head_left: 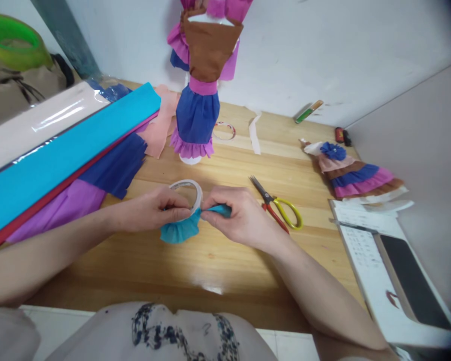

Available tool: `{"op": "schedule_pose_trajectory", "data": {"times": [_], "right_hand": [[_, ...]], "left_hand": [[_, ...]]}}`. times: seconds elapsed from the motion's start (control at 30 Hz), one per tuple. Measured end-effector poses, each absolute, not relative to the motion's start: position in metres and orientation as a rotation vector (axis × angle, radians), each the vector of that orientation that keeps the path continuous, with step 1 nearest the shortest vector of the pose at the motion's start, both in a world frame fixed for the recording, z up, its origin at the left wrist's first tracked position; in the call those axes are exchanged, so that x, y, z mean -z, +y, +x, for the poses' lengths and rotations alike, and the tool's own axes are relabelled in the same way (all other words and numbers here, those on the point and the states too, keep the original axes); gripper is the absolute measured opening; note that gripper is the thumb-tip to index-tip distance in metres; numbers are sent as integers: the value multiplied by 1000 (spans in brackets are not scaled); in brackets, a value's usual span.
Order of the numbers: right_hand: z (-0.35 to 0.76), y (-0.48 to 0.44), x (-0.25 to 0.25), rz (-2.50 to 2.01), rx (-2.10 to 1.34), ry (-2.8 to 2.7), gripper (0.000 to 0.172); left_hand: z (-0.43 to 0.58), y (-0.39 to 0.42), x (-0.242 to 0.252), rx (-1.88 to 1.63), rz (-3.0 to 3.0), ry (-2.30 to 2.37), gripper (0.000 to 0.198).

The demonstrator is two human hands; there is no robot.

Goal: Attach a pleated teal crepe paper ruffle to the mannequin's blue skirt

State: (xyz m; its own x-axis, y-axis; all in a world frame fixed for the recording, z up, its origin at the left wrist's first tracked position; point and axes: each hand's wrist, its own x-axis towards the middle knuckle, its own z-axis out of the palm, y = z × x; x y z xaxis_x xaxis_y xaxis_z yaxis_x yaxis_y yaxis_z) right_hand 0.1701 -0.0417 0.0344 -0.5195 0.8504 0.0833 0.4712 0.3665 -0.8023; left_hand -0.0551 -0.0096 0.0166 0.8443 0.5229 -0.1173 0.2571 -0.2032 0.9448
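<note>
My left hand (160,208) is closed round the near side of a tape roll (197,190), its thumb pressed on the edge. A turquoise crepe paper strip (179,230) hangs in gathered pleats from the roll's near edge. My right hand (242,215) pinches the strip close to the roll, and more of the turquoise paper is bunched inside its fingers. Right of that hand lie scissors (276,200) with yellow and red handles, blades partly apart. Beyond the roll stands a small dress form (201,113) dressed in brown, blue and pink paper.
Turquoise crepe paper (71,155) and other coloured sheets lie at the left. A finished-looking paper dress (357,173) lies at the right, above a notebook (361,250) with a dark phone (413,276). A box cutter (308,112) lies by the back wall.
</note>
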Motion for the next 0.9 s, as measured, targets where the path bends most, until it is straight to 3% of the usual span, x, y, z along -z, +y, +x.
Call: {"op": "schedule_pose_trajectory", "data": {"times": [0.9], "right_hand": [[166, -39, -25, -1199, -1243, -1900, 13]], "left_hand": [[-55, -12, -17, -244, 1819, 586, 41]]}}
